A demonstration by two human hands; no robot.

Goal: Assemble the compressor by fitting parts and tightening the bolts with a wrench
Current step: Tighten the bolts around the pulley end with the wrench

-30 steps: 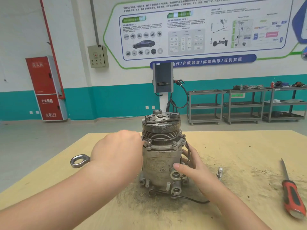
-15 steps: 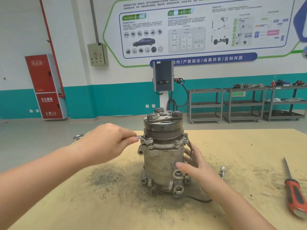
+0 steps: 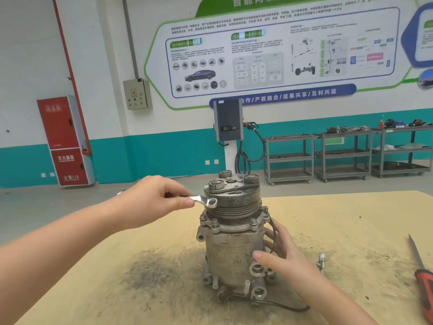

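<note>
- The compressor (image 3: 234, 242) stands upright near the middle of the table (image 3: 339, 219), pulley end on top, ports and a black wire at its base.
- A dark, grimy smear covers the tabletop around and to the left of its base.
- The left hand (image 3: 150, 202) holds a wrench (image 3: 206, 201) with fingers curled around the shank; the thumb lies along it.
- The wrench's ring end sits level with the pulley's left rim, above the flange bolts; whether it touches the pulley cannot be told.
- The right hand (image 3: 278, 252) grips the compressor's right side low on the body, thumb on the front face just above a port, fingers wrapped behind.
- A small metal fitting (image 3: 321, 262) lies on the table just right of the right hand.
- A red-handled screwdriver (image 3: 424, 285) lies at the table's right edge, well apart from the compressor, blade pointing away from the person.
- Beyond the table: a grey charger (image 3: 228, 123) on a white post with a looped cable, three grey carts (image 3: 346, 156) along the teal-and-white wall, a red cabinet (image 3: 65, 141) at left, a big poster (image 3: 269, 50) above.
</note>
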